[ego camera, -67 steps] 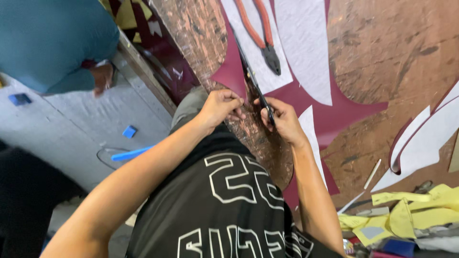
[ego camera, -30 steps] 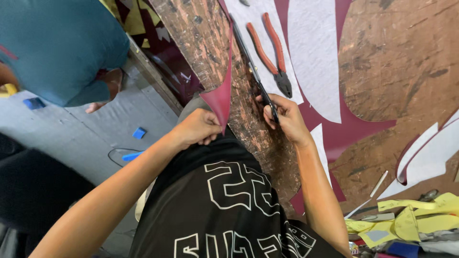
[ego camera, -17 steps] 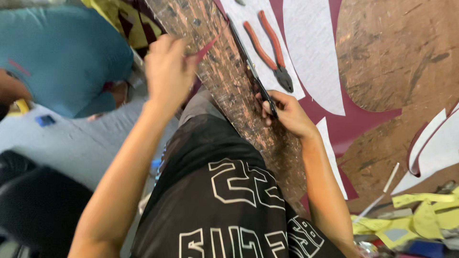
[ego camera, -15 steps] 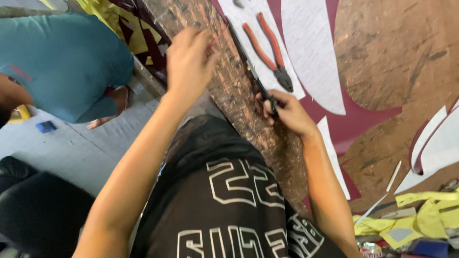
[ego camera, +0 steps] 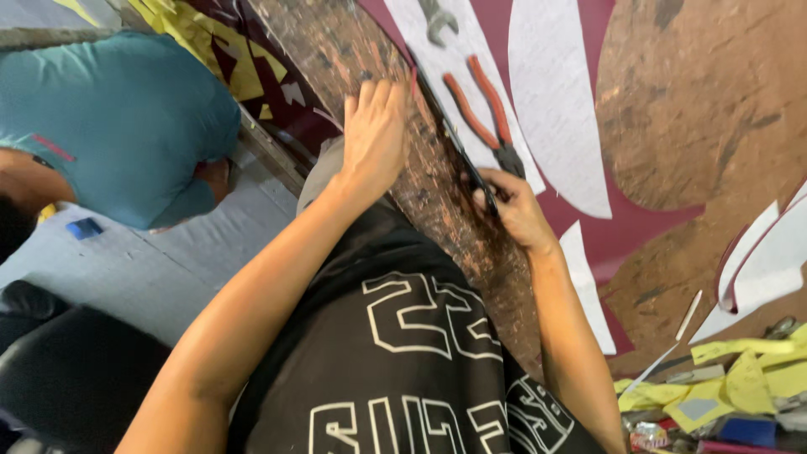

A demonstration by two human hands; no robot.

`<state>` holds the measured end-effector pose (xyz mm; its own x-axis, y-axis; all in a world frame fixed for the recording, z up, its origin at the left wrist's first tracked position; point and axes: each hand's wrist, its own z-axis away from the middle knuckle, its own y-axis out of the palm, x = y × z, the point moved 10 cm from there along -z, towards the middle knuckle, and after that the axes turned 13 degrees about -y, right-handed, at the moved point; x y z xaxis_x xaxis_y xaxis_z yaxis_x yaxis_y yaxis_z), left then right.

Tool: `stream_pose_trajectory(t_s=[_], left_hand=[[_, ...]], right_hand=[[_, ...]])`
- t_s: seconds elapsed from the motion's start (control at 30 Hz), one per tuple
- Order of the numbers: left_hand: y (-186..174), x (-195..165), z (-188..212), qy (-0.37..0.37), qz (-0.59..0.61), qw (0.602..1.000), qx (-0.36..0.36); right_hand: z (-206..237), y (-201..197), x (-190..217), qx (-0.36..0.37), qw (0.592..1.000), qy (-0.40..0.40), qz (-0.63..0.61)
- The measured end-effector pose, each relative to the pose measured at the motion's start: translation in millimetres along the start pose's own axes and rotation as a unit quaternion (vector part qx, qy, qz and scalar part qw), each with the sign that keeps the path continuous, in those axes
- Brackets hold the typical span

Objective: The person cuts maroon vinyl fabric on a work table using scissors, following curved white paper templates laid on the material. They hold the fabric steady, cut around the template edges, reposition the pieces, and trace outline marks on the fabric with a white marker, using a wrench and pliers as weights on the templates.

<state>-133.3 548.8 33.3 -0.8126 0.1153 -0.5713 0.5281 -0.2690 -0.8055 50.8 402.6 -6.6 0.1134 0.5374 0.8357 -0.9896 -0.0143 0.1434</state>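
My left hand lies palm down on the worn, speckled table edge, fingers stretched toward the maroon sheet. A thin red sliver shows beside its fingertips; what is under the palm is hidden. My right hand grips a slim dark knife, whose blade runs along the edge of the sheet. Orange-handled pliers lie on a white paper pattern just beyond the right hand.
More white pattern pieces lie on the maroon sheet, and a metal wrench lies at the top. Yellow scraps are piled at the lower right. A person in a teal shirt bends over at the left.
My left hand lifted a maroon strip off the table edge, swung it up to the left, then came back down flat on the table. The right hand stayed on the knife.
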Motion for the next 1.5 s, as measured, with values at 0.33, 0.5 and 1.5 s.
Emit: stream_pose_trajectory(t_s=[0.33, 0.5, 1.5], left_hand=[[-4, 6, 8, -0.020, 0.061, 0.998, 0.022], [-5, 9, 9, -0.031, 0.046, 0.998, 0.041], [-17, 30, 20, -0.066, 0.098, 0.987, 0.105]], right_hand=[[-11, 7, 11, 0.004, 1.000, -0.007, 0.006], [-18, 9, 10, -0.003, 1.000, 0.004, -0.002], [-59, 27, 38, 0.003, 1.000, 0.008, 0.010]])
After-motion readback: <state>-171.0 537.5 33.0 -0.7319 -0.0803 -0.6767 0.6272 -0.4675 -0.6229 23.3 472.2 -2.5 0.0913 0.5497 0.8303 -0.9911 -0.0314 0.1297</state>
